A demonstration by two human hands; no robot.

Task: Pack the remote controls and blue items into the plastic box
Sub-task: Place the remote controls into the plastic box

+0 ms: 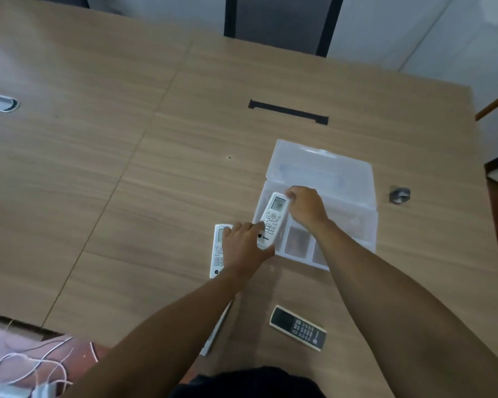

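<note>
While both hands lower the white AC remote (273, 218) into the clear plastic box (354, 214), right hand (305, 206) pinches its top end, left hand (243, 242) steadies the bottom. Next I'd say release it flat, then grab the second white remote (217, 254) on the desk (127, 168).

View, single: head-worn wide-angle camera, set above the near edge of the worktop (156, 139), facing forward and steeply down. Range: close; both forearms enter from the bottom of the frame and reach mid-frame. Coverage: near edge to far edge of the worktop, right edge included; lines bow toward the frame borders. No second view to overlap.
</note>
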